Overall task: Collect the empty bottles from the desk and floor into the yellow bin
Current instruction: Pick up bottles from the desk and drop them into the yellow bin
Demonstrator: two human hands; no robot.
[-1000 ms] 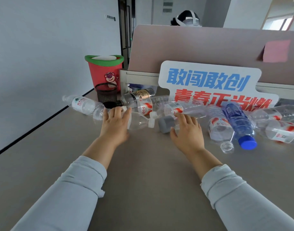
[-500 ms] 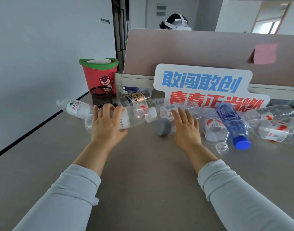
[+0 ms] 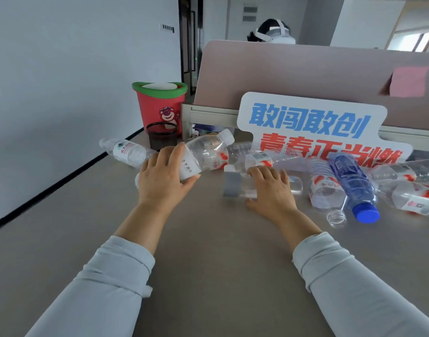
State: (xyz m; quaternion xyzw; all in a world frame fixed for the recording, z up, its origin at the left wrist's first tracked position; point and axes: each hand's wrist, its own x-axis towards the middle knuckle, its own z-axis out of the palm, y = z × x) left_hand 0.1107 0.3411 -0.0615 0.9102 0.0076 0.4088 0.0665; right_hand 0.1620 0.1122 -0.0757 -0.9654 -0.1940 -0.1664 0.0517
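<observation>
- The left hand [image 3: 163,177] was closed around a clear bottle [image 3: 203,153], white cap tilted up and away, lifted just off the desk [image 3: 208,263].
- The right hand [image 3: 271,188] lay over a grey-capped bottle [image 3: 235,184] on its side; its fingers curled onto it, the grip not yet firm.
- To finish well, the thumb likely needed to come under that bottle before lifting, since thin plastic would roll or crumple.
- More bottles, a blue one [image 3: 352,183] among them, lay just beside the right hand, below a lettered sign [image 3: 313,125].
- No yellow bin showed; a red bin [image 3: 160,103] stood behind.
</observation>
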